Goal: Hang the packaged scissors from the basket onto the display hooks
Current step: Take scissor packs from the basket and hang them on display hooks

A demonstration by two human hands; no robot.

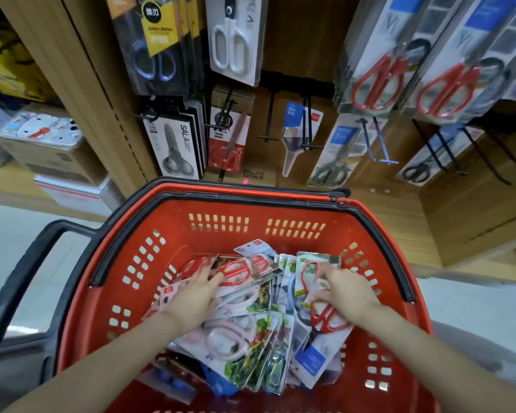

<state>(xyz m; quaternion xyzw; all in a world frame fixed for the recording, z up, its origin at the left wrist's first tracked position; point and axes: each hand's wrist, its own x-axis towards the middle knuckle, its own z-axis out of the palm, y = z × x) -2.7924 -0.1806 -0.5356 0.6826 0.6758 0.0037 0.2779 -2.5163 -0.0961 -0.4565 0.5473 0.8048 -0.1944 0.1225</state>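
1. Right grip (346,290) lies bent-fingered on the blue-labelled card pack of red-handled scissors (329,320) in the red plastic basket (227,210); whether it has a firm pinch I cannot tell.
2. Left grip (197,296) rests flat on neighbouring packs (245,298), holding nothing.
3. Pack's long axis runs near-to-far; black wire display hooks (270,120) stand beyond, above.

The basket (256,212) is red with a black rim, a black handle (26,272) and walls patterned with rows of small slots. In it lie red-handled scissors (236,272), pale pink-handled scissors (230,338) on cards printed with green vegetables, and a blue label (310,362). On the far brown wood-grain panel (304,31) hang white scissors (233,46) and, to the right, red scissors (379,84).
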